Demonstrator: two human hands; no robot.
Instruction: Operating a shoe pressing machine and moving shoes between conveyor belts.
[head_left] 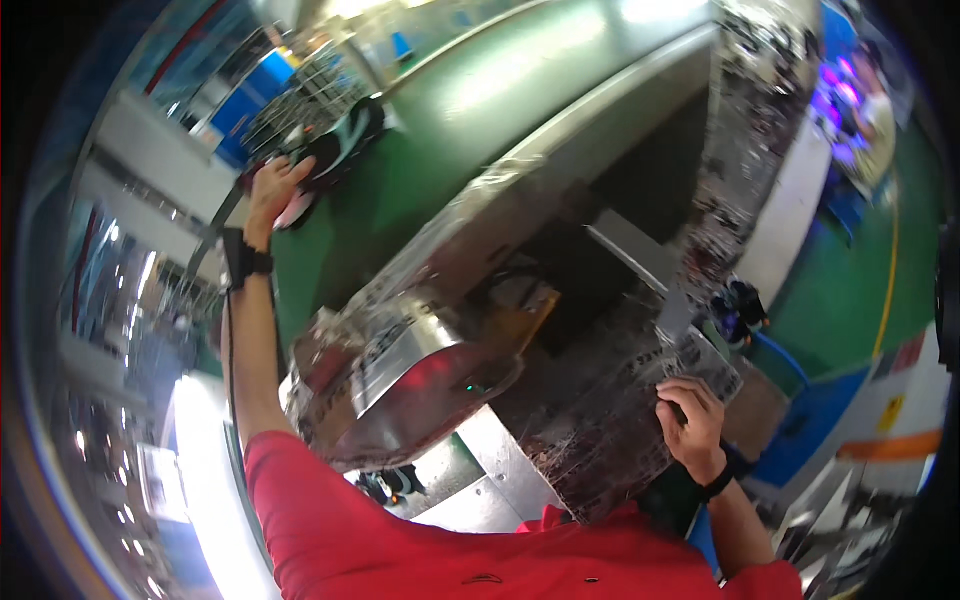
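My left hand is stretched out to the far left, a dark band on its wrist. Its thumb stands apart from the fingers, and I see nothing held in it. Just beyond it is a dark, blurred object with a pale curved band. My right hand is closed at the right, its fingers curled toward the thumb over the stained worktop; what they hold, if anything, is hidden. Near its fingertips stands an upright metal bracket. Left of centre is a rounded metal machine housing, wrapped in clear plastic, with a reddish reflection.
A long plastic-covered beam runs from the housing toward the far right. Littered machine bed extends along the right. A seated person is at the far right beside purple light. A blue hose lies near the green floor.
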